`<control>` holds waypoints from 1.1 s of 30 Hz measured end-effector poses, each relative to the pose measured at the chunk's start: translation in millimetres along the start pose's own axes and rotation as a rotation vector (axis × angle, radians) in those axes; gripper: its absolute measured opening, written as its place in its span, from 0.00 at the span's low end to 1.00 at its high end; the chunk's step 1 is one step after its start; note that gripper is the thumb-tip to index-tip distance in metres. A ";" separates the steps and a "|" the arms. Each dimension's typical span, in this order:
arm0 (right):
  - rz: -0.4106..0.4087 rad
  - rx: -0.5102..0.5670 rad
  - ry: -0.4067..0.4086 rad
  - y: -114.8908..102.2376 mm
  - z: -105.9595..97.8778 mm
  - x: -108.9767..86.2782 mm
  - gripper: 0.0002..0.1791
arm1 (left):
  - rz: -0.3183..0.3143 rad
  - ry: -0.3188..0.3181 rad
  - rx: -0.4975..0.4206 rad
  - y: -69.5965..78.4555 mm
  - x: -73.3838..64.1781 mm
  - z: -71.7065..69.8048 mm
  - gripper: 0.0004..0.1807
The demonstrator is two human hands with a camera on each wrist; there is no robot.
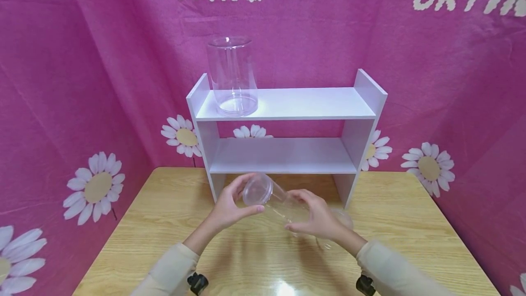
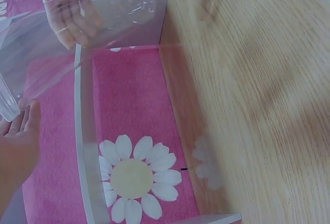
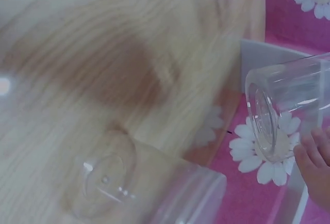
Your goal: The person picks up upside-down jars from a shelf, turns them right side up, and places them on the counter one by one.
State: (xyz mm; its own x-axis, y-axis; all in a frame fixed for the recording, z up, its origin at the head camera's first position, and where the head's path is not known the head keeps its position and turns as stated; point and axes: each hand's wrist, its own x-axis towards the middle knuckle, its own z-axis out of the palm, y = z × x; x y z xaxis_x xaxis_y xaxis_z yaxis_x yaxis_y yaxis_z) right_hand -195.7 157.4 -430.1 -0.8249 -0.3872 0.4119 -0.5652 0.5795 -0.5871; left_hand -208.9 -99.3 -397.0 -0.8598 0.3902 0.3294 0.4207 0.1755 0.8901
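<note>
Tilted above the table, a clear cylindrical jar is held between both hands. Its thick-rimmed end faces my left hand, whose fingers and thumb curve round that end. My right hand grips the jar's side nearer its other end. In the left wrist view, the left fingertips touch the rim of the jar, and the right hand shows beside its far part. A second clear jar lies on the table behind the right hand, partly hidden; the right wrist view shows this jar too.
A white two-tier shelf stands at the back of the wooden table. One larger clear jar stands upright at the left of its top board. Pink cloth with daisies hangs behind and at the sides.
</note>
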 end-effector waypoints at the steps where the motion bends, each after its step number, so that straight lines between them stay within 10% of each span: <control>1: 0.007 0.001 -0.007 -0.3 1.7 -1.4 0.41 | -0.004 0.004 0.006 0.1 -0.2 0.3 0.40; 23: -0.054 0.139 -0.020 -16.2 5.1 7.6 0.43 | -0.048 0.000 0.207 5.1 0.4 10.6 0.41; 33: -0.012 0.143 -0.017 -16.2 12.8 5.8 0.39 | 0.038 -0.039 0.267 -3.2 -5.0 22.1 0.43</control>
State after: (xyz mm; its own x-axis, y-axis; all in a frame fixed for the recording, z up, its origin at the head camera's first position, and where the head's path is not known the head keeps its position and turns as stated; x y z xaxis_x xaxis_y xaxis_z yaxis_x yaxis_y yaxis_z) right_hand -191.4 136.6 -427.1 -0.8174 -0.4066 0.4081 -0.5699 0.4670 -0.6761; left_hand -199.5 -81.9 -408.4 -0.8323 0.4344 0.3443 0.5184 0.3902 0.7609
